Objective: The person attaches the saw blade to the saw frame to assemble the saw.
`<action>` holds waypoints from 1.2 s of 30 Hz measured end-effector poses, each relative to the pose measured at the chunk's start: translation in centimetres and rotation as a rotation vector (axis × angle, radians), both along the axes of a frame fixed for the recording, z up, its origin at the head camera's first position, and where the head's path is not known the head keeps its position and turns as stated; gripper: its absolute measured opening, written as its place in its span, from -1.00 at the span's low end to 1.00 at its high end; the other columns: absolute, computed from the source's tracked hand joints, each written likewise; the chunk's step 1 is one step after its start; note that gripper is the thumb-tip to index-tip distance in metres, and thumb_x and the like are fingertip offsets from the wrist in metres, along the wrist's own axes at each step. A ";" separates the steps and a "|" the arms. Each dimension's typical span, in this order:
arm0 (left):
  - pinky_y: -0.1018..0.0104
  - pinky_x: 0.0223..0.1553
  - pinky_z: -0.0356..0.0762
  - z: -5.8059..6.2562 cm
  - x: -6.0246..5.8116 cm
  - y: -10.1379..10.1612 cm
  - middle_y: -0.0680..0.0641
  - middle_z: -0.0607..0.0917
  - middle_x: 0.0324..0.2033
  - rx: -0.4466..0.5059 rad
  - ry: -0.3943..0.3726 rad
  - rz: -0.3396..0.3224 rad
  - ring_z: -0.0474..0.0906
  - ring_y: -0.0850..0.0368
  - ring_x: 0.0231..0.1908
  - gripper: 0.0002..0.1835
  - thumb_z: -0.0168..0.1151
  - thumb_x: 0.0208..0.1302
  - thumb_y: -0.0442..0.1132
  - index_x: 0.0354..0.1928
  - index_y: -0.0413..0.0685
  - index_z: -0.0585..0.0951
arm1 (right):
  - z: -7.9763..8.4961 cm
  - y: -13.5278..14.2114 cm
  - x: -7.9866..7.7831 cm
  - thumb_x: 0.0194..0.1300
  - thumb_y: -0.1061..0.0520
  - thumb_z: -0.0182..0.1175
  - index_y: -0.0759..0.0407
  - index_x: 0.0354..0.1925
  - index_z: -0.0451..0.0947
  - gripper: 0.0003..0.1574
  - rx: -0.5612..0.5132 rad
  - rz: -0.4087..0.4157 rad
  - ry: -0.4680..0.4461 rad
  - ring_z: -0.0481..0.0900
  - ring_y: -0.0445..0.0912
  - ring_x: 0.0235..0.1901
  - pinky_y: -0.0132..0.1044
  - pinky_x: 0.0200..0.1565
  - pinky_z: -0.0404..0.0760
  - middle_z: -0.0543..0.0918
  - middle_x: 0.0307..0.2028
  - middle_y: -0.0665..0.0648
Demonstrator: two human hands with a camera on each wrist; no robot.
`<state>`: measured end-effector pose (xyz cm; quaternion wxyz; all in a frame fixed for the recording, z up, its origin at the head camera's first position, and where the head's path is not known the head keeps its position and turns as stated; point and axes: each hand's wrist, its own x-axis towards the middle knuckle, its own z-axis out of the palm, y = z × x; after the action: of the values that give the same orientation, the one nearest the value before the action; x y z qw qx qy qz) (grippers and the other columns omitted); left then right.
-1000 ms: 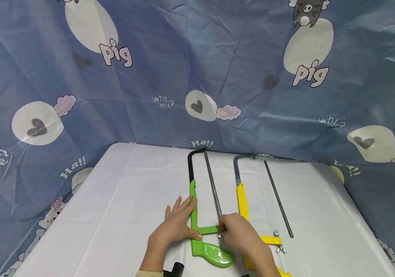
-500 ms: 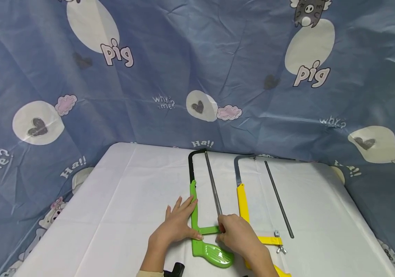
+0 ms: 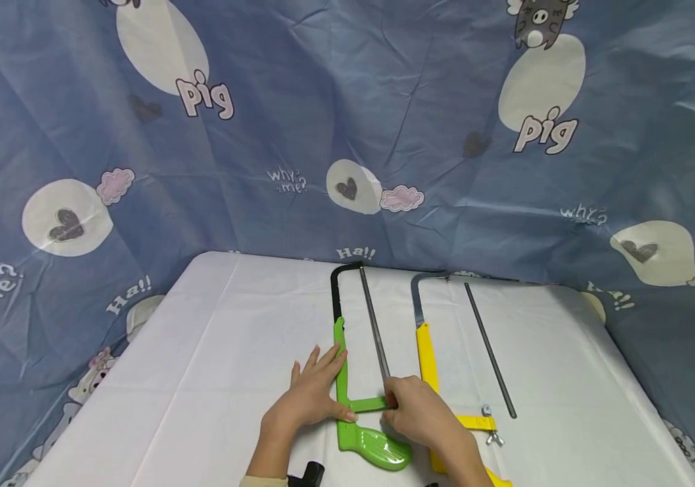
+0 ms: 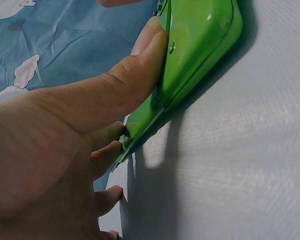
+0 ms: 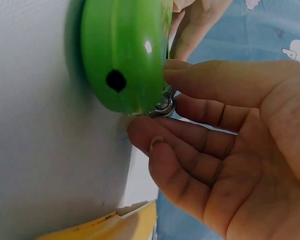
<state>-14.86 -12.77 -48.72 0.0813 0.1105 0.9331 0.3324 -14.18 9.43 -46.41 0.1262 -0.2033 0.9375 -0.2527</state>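
Note:
A green hacksaw (image 3: 379,449) with a black front bow lies on the white cloth, its blade (image 3: 374,325) stretched along the right side. Spread, straight fingers and the thumb of my left hand (image 3: 307,396) press on its green frame. My right hand (image 3: 423,412) is at the end of the green crosspiece (image 3: 367,405), by the blade's near end. In the right wrist view, its thumb and fingers pinch a small metal wing nut (image 5: 165,106), partly hidden behind the green handle and the fingers.
A yellow hacksaw frame (image 3: 426,355) lies to the right, partly under my right forearm, with a wing nut (image 3: 495,438) on its crosspiece. A loose blade (image 3: 490,348) lies beyond it. A black object (image 3: 311,473) shows at the front edge; a blue printed curtain (image 3: 299,135) hangs behind.
My right hand's thumb and fingers shift slightly at the wing nut, covering metal that showed below them a second ago. The left hand and the green hacksaw stay in place.

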 end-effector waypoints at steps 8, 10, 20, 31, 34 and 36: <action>-0.54 0.39 -0.31 0.1 0.0 0.0 -0.10 0.14 0.56 0.003 -0.011 -0.002 -0.15 -0.35 0.55 0.24 0.65 -0.30 0.13 0.50 -0.04 0.26 | -0.3 0.2 -0.1 0.12 0.19 0.36 -0.01 -0.49 0.47 -0.77 -0.043 -0.008 -0.046 0.40 -0.20 -0.57 -0.37 -0.51 0.39 0.50 -0.62 -0.09; -0.54 0.39 -0.31 0.1 0.0 0.0 -0.10 0.14 0.56 0.004 -0.011 -0.003 -0.15 -0.35 0.55 0.24 0.64 -0.31 0.14 0.50 -0.04 0.26 | -0.3 0.3 -0.1 0.12 0.20 0.34 -0.01 -0.49 0.47 -0.78 -0.048 -0.010 -0.049 0.39 -0.20 -0.57 -0.37 -0.51 0.39 0.50 -0.62 -0.09; -0.56 0.39 -0.30 0.2 -0.1 0.1 -0.12 0.15 0.55 0.000 -0.001 -0.008 -0.13 -0.36 0.54 0.24 0.64 -0.32 0.14 0.49 -0.05 0.27 | -0.4 0.3 -0.2 0.13 0.24 0.29 0.00 -0.45 0.48 -0.82 -0.074 -0.026 -0.080 0.40 -0.18 -0.55 -0.35 -0.51 0.38 0.51 -0.59 -0.07; -0.57 0.38 -0.30 0.2 0.0 0.0 -0.12 0.15 0.55 -0.007 0.002 -0.011 -0.14 -0.37 0.54 0.24 0.64 -0.31 0.15 0.49 -0.06 0.27 | -0.3 0.5 -0.2 0.12 0.27 0.22 0.02 -0.45 0.48 -0.84 -0.101 -0.020 -0.091 0.37 -0.19 -0.57 -0.37 -0.54 0.34 0.46 -0.61 -0.07; -0.57 0.37 -0.29 0.1 0.1 0.1 -0.12 0.15 0.55 -0.013 0.004 -0.012 -0.14 -0.37 0.54 0.24 0.63 -0.31 0.16 0.50 -0.06 0.26 | -0.3 0.6 -0.2 0.10 0.29 0.19 0.01 -0.46 0.46 -0.82 -0.116 -0.010 -0.086 0.35 -0.22 -0.58 -0.40 -0.54 0.32 0.42 -0.63 -0.09; -0.57 0.37 -0.29 0.2 0.1 0.1 -0.11 0.15 0.55 -0.013 0.005 -0.014 -0.14 -0.37 0.54 0.24 0.63 -0.30 0.16 0.50 -0.05 0.26 | -0.3 0.8 -0.2 0.10 0.30 0.17 0.02 -0.46 0.46 -0.82 -0.128 -0.004 -0.089 0.33 -0.23 -0.58 -0.41 -0.55 0.30 0.40 -0.63 -0.10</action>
<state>-14.73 -12.67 -48.52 0.0820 0.1175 0.9347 0.3253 -14.41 10.19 -46.67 0.1539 -0.1975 0.9134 -0.3209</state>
